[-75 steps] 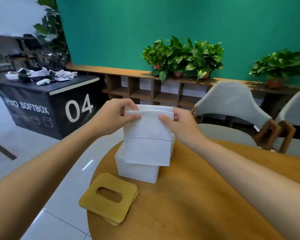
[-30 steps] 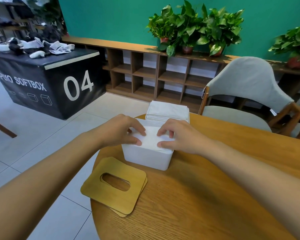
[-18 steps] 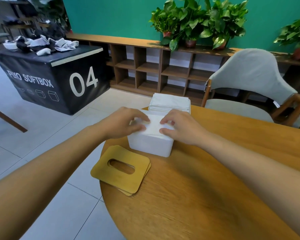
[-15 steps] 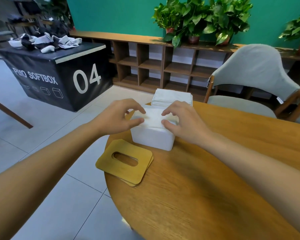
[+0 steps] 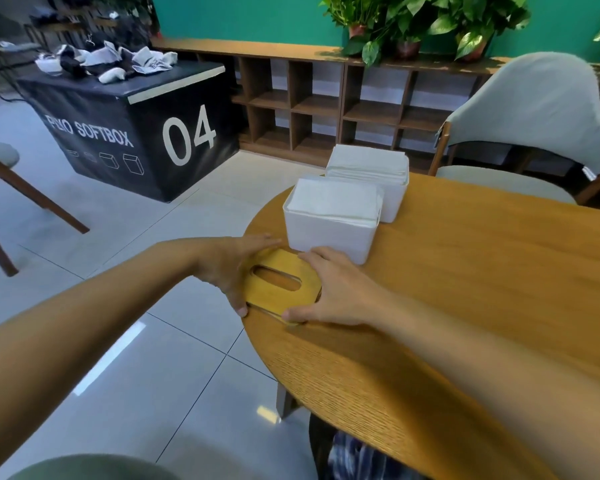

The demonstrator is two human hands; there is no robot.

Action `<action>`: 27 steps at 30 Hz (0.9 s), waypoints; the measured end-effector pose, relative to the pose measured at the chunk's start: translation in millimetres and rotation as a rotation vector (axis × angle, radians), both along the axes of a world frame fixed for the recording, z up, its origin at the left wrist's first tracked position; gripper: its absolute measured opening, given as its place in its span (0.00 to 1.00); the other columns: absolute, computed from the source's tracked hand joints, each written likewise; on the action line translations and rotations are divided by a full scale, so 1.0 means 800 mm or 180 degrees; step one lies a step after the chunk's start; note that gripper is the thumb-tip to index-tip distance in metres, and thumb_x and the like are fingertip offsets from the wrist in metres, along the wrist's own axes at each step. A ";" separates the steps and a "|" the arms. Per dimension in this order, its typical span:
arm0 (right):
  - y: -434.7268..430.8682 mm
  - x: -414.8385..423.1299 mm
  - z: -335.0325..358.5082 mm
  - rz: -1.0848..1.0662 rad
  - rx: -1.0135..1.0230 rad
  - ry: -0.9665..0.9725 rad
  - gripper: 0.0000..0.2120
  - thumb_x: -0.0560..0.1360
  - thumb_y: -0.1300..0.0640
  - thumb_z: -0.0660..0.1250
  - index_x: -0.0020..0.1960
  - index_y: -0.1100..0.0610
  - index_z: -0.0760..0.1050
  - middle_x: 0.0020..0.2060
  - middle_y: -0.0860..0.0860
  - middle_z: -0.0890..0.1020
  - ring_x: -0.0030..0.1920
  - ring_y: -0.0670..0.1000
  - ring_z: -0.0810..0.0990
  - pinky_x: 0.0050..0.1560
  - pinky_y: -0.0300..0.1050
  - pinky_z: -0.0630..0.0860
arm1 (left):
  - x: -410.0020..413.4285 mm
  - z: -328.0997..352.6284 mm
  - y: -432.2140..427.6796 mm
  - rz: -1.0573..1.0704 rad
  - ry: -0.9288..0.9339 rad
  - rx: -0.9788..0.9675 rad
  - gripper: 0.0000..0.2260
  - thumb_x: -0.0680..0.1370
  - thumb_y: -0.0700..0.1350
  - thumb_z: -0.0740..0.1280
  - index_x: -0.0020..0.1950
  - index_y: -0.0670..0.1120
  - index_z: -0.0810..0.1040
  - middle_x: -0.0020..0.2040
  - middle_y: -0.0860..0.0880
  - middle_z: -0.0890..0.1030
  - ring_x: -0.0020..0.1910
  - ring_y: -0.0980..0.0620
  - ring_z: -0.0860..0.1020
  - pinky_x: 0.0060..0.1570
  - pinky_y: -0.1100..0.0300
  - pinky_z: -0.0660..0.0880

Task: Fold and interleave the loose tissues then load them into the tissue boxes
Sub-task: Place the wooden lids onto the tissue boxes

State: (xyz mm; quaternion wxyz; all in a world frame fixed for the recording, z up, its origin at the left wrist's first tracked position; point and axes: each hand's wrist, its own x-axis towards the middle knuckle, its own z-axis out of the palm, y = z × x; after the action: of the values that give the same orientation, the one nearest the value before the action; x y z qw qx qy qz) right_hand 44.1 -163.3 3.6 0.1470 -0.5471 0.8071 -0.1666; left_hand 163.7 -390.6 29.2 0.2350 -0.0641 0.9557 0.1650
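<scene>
Two white tissue boxes stand near the far left edge of the round wooden table (image 5: 465, 306). The near box (image 5: 329, 233) is filled with folded white tissues (image 5: 333, 200). The far box (image 5: 394, 199) holds a tissue stack (image 5: 366, 164) that rises above its rim. In front of the near box lie two stacked wooden lids (image 5: 274, 282), the top one with an oval slot. My left hand (image 5: 232, 268) grips the lids' left edge. My right hand (image 5: 329, 292) grips their right edge, thumb at the near corner.
A grey upholstered chair (image 5: 534, 109) stands at the table's far right. A black box marked 04 (image 5: 136, 133) with clothes on top sits on the tiled floor to the left. A wooden shelf unit (image 5: 326, 98) with potted plants lines the green wall.
Both hands have left the tissues in the near box and come down to the wooden lids, which they now grip at both sides. The view has tilted down.
</scene>
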 end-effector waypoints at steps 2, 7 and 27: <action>-0.003 0.005 -0.008 -0.0023 0.0134 0.0161 0.55 0.62 0.26 0.72 0.80 0.49 0.57 0.76 0.49 0.62 0.76 0.52 0.61 0.73 0.55 0.65 | -0.003 -0.008 -0.008 -0.0006 -0.0087 -0.0112 0.64 0.61 0.57 0.87 0.84 0.57 0.46 0.83 0.54 0.57 0.80 0.47 0.62 0.77 0.45 0.65; -0.001 0.004 -0.009 0.0007 0.0193 0.0153 0.55 0.62 0.27 0.73 0.80 0.50 0.57 0.74 0.49 0.65 0.74 0.52 0.62 0.72 0.55 0.67 | 0.000 -0.008 -0.007 -0.0061 0.0167 -0.0301 0.62 0.61 0.61 0.85 0.85 0.56 0.51 0.82 0.54 0.59 0.79 0.46 0.63 0.77 0.44 0.66; 0.032 -0.107 0.128 0.0110 -0.0114 0.0512 0.49 0.66 0.28 0.72 0.80 0.46 0.59 0.75 0.45 0.63 0.74 0.47 0.60 0.71 0.46 0.62 | -0.071 0.128 0.025 0.0207 0.1013 -0.0298 0.55 0.61 0.67 0.81 0.83 0.57 0.59 0.77 0.58 0.65 0.75 0.51 0.65 0.76 0.48 0.66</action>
State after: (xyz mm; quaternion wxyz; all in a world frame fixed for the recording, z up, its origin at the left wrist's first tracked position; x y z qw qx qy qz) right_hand -41.6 -137.7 105.7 0.0747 -0.5751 0.8036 -0.1339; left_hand 106.7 -370.9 131.2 0.0720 -0.0789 0.9850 0.1359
